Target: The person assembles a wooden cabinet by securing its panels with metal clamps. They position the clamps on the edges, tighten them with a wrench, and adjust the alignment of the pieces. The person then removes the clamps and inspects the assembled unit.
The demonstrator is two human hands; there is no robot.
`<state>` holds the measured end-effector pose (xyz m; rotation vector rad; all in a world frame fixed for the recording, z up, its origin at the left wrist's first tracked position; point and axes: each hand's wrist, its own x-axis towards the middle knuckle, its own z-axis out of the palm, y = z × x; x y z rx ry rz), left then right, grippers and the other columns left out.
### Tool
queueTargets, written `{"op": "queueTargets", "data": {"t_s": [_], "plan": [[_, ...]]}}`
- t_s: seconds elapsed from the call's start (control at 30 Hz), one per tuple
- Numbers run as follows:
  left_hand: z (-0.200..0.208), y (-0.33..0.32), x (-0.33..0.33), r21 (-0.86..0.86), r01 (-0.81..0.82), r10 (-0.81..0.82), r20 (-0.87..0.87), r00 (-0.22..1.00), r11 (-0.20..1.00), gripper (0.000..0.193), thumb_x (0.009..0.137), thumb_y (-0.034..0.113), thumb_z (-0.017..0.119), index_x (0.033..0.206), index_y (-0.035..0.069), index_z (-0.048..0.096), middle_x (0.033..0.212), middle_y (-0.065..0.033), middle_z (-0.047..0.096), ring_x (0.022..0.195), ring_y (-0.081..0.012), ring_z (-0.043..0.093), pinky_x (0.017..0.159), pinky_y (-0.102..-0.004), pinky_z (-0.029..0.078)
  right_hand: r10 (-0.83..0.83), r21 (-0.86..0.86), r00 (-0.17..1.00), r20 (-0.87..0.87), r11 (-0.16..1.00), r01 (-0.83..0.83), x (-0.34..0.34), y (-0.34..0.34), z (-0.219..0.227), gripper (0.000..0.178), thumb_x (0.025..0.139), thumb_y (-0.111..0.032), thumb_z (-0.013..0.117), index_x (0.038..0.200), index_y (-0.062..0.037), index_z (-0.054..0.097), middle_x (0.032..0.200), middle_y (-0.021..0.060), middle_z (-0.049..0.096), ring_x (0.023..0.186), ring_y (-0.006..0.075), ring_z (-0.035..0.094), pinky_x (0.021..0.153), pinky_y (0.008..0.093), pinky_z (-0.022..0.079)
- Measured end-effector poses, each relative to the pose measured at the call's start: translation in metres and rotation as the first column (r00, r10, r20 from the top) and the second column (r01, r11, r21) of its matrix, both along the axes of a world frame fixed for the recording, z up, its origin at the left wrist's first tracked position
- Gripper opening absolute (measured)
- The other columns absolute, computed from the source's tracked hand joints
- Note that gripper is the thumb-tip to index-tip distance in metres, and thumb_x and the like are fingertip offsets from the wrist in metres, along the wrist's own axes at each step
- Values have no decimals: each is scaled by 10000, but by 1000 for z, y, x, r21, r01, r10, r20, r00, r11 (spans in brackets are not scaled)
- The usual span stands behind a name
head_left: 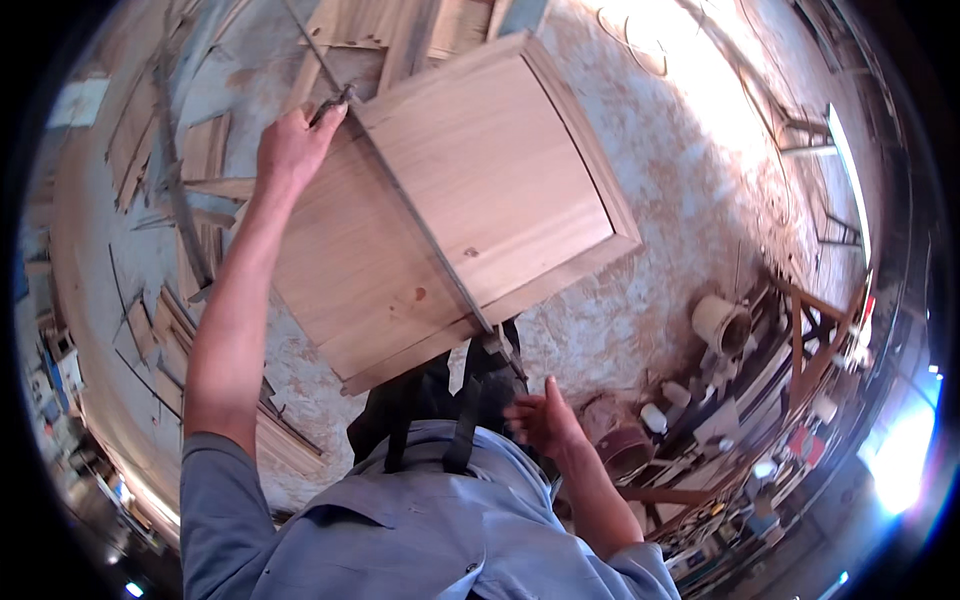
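Observation:
A long metal bar clamp [425, 232] lies across a pale wooden panel door [510, 160] with a raised frame. At the panel's far edge, my left hand [297, 145] is closed on the clamp's sliding jaw. The near end of the clamp, with its screw [510, 362], overhangs the panel's near edge close to my body. Just beside that screw end is my right hand [545, 420], thumb raised and fingers apart, slightly blurred. It appears to hold nothing.
Wooden boards [385, 40] lie beyond the panel, with offcuts [205, 150] to the left. On the right stand a pale bucket [720, 325], a reddish-brown container [622, 450] and a cluttered wooden rack [800, 330]. Sawdust covers the floor [640, 130].

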<state>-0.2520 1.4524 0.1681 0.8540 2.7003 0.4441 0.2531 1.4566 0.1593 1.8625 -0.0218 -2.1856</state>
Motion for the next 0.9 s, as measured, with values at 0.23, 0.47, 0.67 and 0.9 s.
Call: {"op": "queueTargets", "data": {"t_s": [0.23,0.47,0.67,0.9], "plan": [[-13,24,-3,95,-58,11,436,900,994,416,846,449,658,965,52,615,647,19,523,490,-85,453,436,-262,335,-660,-180,647,-382,740,648,-23,-41,-41,450,970,-480,455,1096,-60,561,1131,78,640,872,229,630,764,350,491],[-11,30,-27,-61,-75,96,645,758,995,317,830,414,695,785,145,532,560,78,423,391,-33,337,352,-241,194,-124,598,867,-483,677,430,-17,-39,-50,173,922,-15,552,1026,-134,623,1201,121,598,946,237,626,773,358,536],[-22,22,-37,-70,-124,138,687,714,990,322,825,376,714,729,149,507,550,76,414,397,-41,347,358,-248,195,668,845,519,534,-435,-311,-7,11,-6,389,821,114,530,1108,-124,640,1207,188,574,1047,331,584,881,381,503],[-14,27,-15,5,-189,139,657,741,982,339,843,350,692,721,74,535,499,20,423,378,-98,413,348,-269,237,691,888,601,402,-134,-440,-29,38,6,456,852,-303,649,1163,20,567,1152,247,605,1055,398,593,893,433,496]]}}
